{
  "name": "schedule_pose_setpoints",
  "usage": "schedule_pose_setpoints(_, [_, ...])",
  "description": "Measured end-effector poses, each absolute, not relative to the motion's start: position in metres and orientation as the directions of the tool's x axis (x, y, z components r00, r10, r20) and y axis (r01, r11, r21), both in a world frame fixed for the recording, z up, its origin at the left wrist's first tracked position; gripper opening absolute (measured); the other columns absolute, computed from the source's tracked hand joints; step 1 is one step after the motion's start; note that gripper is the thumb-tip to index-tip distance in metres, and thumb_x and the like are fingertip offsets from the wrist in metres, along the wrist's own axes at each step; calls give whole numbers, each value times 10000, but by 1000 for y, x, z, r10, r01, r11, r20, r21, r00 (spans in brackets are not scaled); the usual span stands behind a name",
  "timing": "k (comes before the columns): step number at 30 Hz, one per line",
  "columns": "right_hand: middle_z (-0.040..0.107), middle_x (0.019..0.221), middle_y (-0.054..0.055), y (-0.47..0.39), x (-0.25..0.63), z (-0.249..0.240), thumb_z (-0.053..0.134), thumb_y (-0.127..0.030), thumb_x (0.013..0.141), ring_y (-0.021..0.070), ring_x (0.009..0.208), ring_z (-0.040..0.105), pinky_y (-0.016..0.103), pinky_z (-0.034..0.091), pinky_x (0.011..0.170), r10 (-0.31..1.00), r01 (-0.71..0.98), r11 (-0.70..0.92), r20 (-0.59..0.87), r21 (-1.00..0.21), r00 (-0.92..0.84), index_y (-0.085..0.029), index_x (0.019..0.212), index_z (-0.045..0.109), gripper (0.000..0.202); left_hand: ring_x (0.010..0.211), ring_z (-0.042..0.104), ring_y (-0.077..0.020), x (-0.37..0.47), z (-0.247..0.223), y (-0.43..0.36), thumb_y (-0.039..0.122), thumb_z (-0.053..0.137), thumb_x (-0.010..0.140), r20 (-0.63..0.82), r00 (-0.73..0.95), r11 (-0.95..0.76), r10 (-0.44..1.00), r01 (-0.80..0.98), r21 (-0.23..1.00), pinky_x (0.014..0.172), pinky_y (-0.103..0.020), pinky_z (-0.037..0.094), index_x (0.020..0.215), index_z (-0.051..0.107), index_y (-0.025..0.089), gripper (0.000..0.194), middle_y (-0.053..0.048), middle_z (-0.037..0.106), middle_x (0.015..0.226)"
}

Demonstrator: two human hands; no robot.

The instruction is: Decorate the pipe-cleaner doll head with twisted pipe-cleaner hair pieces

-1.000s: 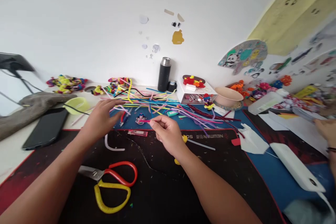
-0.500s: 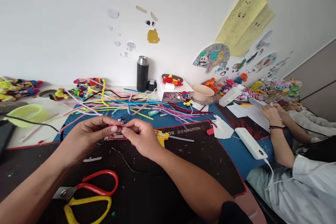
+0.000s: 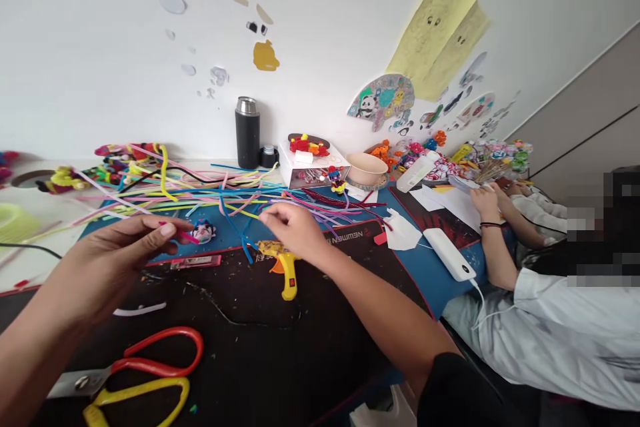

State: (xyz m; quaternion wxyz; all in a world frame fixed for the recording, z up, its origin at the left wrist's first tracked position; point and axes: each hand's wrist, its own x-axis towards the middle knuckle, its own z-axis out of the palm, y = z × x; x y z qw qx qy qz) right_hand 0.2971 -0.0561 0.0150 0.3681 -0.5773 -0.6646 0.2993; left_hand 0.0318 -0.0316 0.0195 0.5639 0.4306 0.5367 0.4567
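My left hand (image 3: 113,250) is closed, thumb against fingers, on a short magenta pipe cleaner piece (image 3: 188,236). Just beyond that piece lies a small doll-like head (image 3: 204,231) with a white face and blue trim. My right hand (image 3: 297,230) hovers above the glue gun (image 3: 281,263), thumb and fingers drawn together; whether anything is between them I cannot make out. Blue pipe cleaners (image 3: 233,217) lie left of its fingertips. Red-and-yellow-handled scissors (image 3: 165,355) rest on the black mat (image 3: 260,360), near my left forearm. A flat pink-labelled pack (image 3: 196,261) sits between my hands.
Many coloured pipe cleaners (image 3: 200,192) spread along the back. Behind them stand a black thermos (image 3: 248,137), a white box (image 3: 315,172) and a beige bowl (image 3: 367,170). A white power bank (image 3: 449,255) lies at right, beside another person's arm (image 3: 500,257).
My hands have moved apart: the left keeps the magenta piece and draws left, the right has shifted right. The glue gun and small head are now more visible, and the view has turned right.
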Motion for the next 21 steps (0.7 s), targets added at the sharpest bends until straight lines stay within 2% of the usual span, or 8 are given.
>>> schedule_pose_setpoints(3, [759,814,9,-48,334,20,631,-320,1037,181,744,687,265,470,690,992,708,67,120,-703,26,-201,1006,793,203,763,626,-156,37,26,-34,708,1030,209,-202,-17,202,979,-3,979,608,-160,493,703,830,218,724,-17,760,756])
schedule_pose_setpoints(5, [800,898,21,-46,359,22,582,-302,1059,186,800,726,263,496,721,990,829,-14,106,-559,88,-213,1055,800,236,768,627,-156,36,24,-33,724,1023,211,-201,-15,201,980,14,980,624,-157,494,676,815,220,716,-15,750,748])
schedule_pose_setpoints(9, [835,1061,67,-44,405,17,578,-234,1048,212,954,759,279,512,822,981,883,-112,94,-456,173,-207,1120,805,240,812,641,-162,29,10,-27,720,1029,306,-218,22,218,976,15,976,682,-163,512,722,808,244,670,-3,768,820])
schedule_pose_setpoints(14, [843,1104,75,-41,438,-3,621,-204,1021,239,1021,755,292,485,828,979,937,-187,26,-295,204,-208,1091,822,212,840,651,-197,26,3,-26,747,1010,371,-193,48,189,980,74,979,687,-206,517,757,826,254,652,-17,780,845])
schedule_pose_setpoints(21, [839,1152,92,-34,430,-5,606,-253,1052,248,1071,752,297,484,844,981,973,-194,-52,-128,188,-222,1191,806,246,790,624,-200,24,4,-26,752,987,451,-159,81,149,984,117,982,663,-223,507,720,814,259,588,-14,764,796])
